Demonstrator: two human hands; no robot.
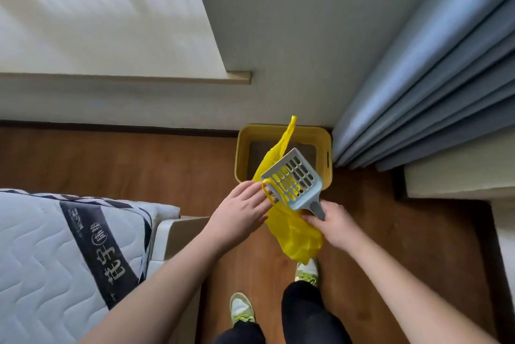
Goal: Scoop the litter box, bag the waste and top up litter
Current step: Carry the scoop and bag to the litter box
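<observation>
Above the wooden floor [139, 165], both arms reach forward. The right hand [335, 225] grips the handle of a pale blue slotted plastic scoop [292, 179], tilted up; the left hand [242, 211] pinches a handle loop of a crinkled yellow plastic bag [298, 237] hanging beneath. Beyond them, the yellow rectangular litter box [324, 143] sits against the wall beside grey curtains [434, 98]. A quilted mattress [55, 254] bears a dark band with Chinese characters.

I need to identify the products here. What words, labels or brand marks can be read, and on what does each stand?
"花宇": large pale characters on the dark band across the mattress.
A round seal and smaller print on the same band: too blurred to read.
Scoop, yellow bag, litter box: no text visible.
</observation>
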